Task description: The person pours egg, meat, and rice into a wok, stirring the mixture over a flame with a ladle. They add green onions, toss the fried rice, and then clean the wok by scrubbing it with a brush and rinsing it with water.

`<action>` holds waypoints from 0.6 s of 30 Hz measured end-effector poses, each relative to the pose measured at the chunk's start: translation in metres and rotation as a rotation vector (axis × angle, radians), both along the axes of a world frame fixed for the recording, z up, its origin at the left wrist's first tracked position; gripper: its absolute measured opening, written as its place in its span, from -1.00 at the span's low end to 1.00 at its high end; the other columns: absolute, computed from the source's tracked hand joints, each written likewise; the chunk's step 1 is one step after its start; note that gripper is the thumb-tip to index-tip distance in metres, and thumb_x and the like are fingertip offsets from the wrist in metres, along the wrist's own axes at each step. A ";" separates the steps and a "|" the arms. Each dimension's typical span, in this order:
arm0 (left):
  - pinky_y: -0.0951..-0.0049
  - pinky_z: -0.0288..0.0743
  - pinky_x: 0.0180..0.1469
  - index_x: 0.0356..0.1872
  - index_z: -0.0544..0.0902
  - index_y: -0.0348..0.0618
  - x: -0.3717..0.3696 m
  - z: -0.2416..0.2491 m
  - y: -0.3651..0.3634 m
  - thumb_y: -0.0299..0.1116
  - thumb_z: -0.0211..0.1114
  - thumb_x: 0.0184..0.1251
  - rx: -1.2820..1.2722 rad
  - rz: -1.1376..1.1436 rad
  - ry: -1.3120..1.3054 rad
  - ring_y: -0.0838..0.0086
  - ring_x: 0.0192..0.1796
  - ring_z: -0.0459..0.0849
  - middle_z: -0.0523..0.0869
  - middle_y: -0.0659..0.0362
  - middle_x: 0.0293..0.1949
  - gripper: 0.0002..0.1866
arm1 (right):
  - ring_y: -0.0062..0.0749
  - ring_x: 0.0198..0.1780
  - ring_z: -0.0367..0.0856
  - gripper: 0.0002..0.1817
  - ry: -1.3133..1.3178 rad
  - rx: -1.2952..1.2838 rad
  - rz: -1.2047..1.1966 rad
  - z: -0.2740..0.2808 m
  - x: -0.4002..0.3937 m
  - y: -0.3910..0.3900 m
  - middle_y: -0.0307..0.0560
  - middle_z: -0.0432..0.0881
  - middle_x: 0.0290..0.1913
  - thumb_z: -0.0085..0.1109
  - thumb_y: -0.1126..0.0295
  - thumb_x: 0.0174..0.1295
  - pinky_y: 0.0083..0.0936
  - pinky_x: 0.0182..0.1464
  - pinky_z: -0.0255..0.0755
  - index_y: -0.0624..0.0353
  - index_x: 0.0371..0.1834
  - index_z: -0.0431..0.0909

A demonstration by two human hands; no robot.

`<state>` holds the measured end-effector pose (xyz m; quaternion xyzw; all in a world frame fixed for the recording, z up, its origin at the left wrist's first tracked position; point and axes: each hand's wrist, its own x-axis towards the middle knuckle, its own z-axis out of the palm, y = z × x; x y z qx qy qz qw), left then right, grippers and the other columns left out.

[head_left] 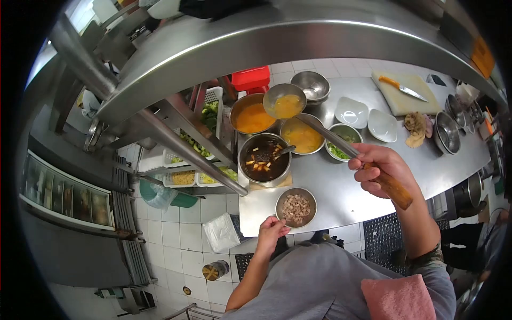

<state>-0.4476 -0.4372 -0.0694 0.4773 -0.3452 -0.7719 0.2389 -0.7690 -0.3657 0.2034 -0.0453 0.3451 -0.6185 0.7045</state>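
Note:
My right hand is closed around the wooden handle of a long metal ladle. The ladle's round cup holds yellow-orange liquid and hangs above a bowl of similar yellow liquid. My left hand pinches the rim of a small metal bowl with chopped pale-brown pieces, perhaps meat, at the table's near edge. Behind that bowl stands a pot of dark broth with pale cubes and a spoon in it. Farther back is a pot of orange liquid. A bowl of chopped greens sits beside the yellow one.
Two white square dishes stand beyond the greens. A cutting board carries an orange-handled knife. Stacked metal bowls sit at the back. A steel shelf spans overhead, and vegetable crates stand at the left.

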 end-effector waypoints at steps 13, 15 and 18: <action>0.52 0.69 -0.27 -0.38 0.52 -0.13 0.038 0.000 0.001 -0.45 0.34 0.37 -0.006 0.072 -0.091 0.50 -0.38 0.74 0.68 0.20 -0.40 -0.84 | -0.69 -0.58 0.37 -0.95 0.350 0.123 0.238 -0.011 0.039 -0.102 -0.27 0.43 -0.47 -0.01 0.50 0.32 -0.62 -0.57 0.25 0.17 -0.33 0.40; 0.49 0.70 -0.26 -0.37 0.54 -0.14 0.046 0.003 0.004 -0.45 0.35 0.37 -0.019 0.103 -0.063 0.48 -0.38 0.75 0.70 0.18 -0.38 -0.85 | -0.66 -0.58 0.39 -0.94 0.419 0.134 0.246 -0.014 0.044 -0.110 -0.26 0.43 -0.48 0.00 0.51 0.31 -0.58 -0.56 0.29 0.18 -0.34 0.40; 0.48 0.71 -0.27 -0.36 0.55 -0.14 0.055 0.015 0.011 -0.44 0.36 0.36 -0.029 0.144 -0.054 0.47 -0.40 0.75 0.70 0.17 -0.38 -0.86 | -0.61 -0.57 0.43 -0.95 0.525 0.136 0.284 -0.019 0.044 -0.118 -0.23 0.45 -0.49 0.01 0.51 0.30 -0.52 -0.56 0.34 0.18 -0.34 0.41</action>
